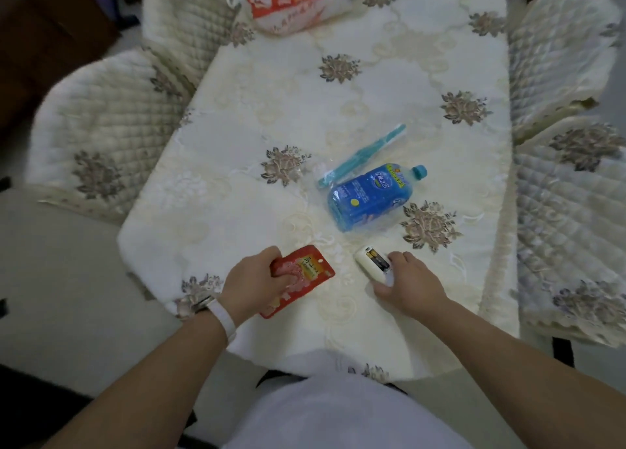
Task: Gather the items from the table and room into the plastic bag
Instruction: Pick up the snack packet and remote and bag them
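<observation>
Your left hand (pixel 256 280) grips red packet (pixel 302 270) | your right hand (pixel 410 286) holds white device (pixel 372 263), batteries exposed | blue bottle (pixel 369 198) touching teal toothbrush (pixel 363 154) | plastic bag (pixel 288 6) at far edge of table (pixel 389 76)

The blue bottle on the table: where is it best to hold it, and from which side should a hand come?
Probably around the middle of the blue bottle, from above and the near side: it lies on its side, narrowing toward the cap, and the toothbrush lies close along its far side.
</observation>
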The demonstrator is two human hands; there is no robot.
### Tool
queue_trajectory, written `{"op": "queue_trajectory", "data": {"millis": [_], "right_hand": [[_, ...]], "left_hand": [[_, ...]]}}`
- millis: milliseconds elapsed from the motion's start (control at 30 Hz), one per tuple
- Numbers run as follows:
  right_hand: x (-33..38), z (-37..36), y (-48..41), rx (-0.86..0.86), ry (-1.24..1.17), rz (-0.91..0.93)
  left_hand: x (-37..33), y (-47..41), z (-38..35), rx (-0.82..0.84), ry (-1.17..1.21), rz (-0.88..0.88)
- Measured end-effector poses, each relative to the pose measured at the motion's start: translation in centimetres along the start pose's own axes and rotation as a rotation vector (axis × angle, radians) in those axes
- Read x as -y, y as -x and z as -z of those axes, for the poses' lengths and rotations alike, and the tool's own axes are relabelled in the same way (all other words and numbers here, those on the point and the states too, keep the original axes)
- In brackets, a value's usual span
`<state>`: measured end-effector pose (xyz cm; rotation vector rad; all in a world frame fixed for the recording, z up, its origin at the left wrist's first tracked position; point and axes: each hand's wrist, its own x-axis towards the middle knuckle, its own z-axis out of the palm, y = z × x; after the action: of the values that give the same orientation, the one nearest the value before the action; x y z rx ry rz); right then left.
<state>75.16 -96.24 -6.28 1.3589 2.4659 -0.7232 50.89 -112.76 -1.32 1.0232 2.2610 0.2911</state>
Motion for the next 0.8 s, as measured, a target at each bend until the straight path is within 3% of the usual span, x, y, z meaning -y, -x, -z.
{"op": "queue_trajectory", "data": {"millis": [167,333,600,800], "right_hand": [[4.0,0.2,-0.9,0.006,-0.082,0.181],[9.8,0.8,-0.5,0.036,-0.135,0.311],[20.4,-0.3,1.1,0.069,-0.104,0.446],[31.8,-3.2,3.2,0.156,-0.246,0.415]], "left_hand": [[1.4,4.1,0.9,-0.189,0.374,0.193],[4.1,8.2,1.9,-0.352,0.577,0.318],[11.2,12.0,4.6,-0.618,0.93,0.374],[20.3,14.3,8.0,-0.674,1.078,0.394]]}}
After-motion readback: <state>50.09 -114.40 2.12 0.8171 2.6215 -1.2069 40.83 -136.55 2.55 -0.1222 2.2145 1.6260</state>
